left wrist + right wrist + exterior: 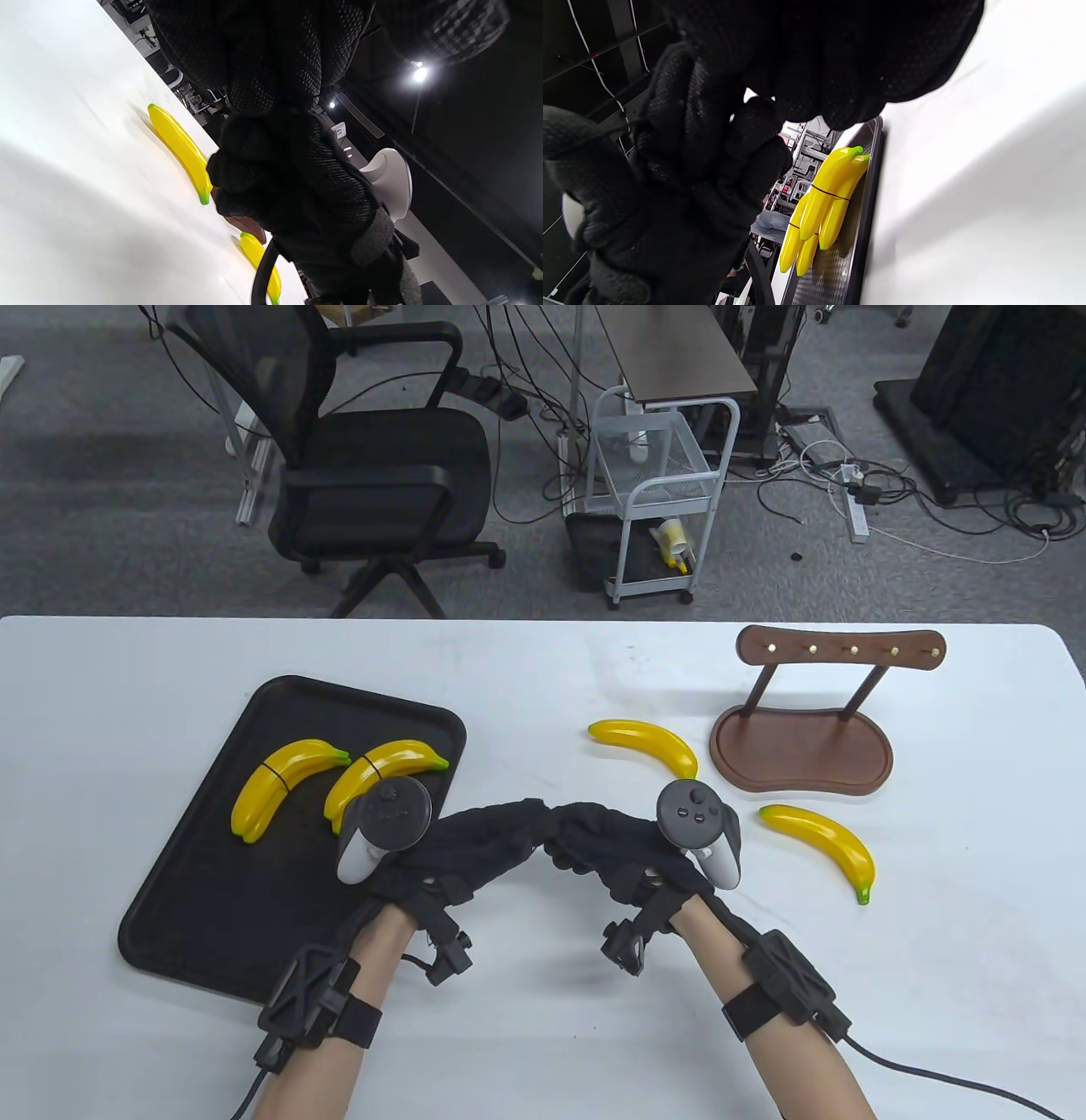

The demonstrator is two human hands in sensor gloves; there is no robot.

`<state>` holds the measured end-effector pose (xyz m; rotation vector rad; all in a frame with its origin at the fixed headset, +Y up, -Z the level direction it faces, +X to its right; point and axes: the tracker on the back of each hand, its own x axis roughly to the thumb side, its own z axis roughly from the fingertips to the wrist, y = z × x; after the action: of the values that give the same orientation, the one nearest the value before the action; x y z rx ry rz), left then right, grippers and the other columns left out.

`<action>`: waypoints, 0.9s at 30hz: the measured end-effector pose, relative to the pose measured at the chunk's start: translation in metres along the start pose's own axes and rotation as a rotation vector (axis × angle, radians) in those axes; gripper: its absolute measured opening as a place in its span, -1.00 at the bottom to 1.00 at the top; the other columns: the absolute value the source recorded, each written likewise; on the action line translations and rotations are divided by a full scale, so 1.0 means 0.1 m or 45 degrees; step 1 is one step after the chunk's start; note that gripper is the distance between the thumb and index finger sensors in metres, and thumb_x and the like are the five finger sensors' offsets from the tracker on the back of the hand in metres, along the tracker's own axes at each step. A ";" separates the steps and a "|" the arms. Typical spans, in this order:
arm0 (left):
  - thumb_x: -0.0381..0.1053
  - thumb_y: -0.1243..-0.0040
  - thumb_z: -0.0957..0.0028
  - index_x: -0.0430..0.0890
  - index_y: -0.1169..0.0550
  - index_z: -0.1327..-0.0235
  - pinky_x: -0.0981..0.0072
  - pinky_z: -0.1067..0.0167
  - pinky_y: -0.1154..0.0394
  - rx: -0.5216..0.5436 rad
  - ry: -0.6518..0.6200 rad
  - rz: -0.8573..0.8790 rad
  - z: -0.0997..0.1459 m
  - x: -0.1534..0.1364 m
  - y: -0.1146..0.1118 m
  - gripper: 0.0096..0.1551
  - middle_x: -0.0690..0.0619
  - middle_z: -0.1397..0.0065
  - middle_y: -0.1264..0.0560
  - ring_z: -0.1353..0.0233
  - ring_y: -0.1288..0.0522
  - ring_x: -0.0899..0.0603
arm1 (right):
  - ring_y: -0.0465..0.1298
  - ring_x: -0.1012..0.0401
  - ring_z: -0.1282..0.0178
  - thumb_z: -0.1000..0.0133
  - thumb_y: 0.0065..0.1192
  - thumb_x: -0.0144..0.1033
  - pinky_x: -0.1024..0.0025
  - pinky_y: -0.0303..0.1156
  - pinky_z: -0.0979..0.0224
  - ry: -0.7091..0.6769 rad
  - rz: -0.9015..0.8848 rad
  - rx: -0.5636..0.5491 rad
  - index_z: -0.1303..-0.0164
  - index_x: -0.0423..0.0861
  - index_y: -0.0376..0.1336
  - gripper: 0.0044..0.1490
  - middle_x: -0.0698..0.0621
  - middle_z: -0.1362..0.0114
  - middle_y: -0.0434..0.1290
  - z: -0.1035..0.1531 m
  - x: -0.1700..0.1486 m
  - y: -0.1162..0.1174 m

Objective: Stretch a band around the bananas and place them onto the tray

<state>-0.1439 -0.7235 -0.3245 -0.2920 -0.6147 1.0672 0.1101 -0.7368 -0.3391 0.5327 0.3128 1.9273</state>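
Two banded pairs of bananas already lie on the black tray, while two loose bananas remain on the table to the right. The left hand and right hand meet fingertip to fingertip above the table, fingers curled; whether they pinch a band cannot be told

Left hand, right hand: black mesh gloves; grey-white trackers with dark round heads; black strapped wrist mounts; black cables; bare forearms.
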 end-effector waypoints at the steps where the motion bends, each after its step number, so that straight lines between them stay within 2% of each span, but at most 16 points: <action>1: 0.35 -0.04 -0.04 0.02 -0.40 -0.50 -0.06 -0.52 -0.39 -0.009 0.002 0.009 0.00 0.00 0.01 -0.22 0.06 -0.56 -0.50 -0.54 -0.52 -0.18 | 0.59 -0.06 -0.20 -0.25 0.14 -0.20 -0.02 0.50 -0.18 0.000 0.013 -0.016 -0.39 -0.17 0.31 -0.46 -0.14 -0.33 0.52 0.01 0.01 -0.02; 14: 0.34 -0.06 -0.05 0.01 -0.38 -0.52 -0.06 -0.55 -0.35 0.102 0.067 -0.324 0.08 0.10 0.13 -0.21 0.04 -0.58 -0.48 -0.57 -0.49 -0.18 | 0.55 -0.10 -0.27 -0.23 0.20 -0.12 -0.06 0.47 -0.24 0.008 0.335 -0.098 -0.44 -0.18 0.28 -0.37 -0.16 -0.39 0.49 0.02 0.05 -0.30; 27: 0.34 -0.08 -0.05 0.04 -0.35 -0.53 -0.03 -0.58 -0.33 0.173 0.136 -0.566 0.09 0.05 0.10 -0.21 0.07 -0.60 -0.45 -0.60 -0.46 -0.16 | 0.52 -0.12 -0.33 -0.22 0.21 -0.10 -0.10 0.45 -0.27 0.112 0.777 -0.313 -0.47 -0.17 0.26 -0.34 -0.16 -0.44 0.46 -0.11 0.02 -0.70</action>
<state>-0.1546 -0.7153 -0.3211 -0.0856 -0.4791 0.6565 0.1603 -0.7064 -0.3795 0.4057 -0.0465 2.5401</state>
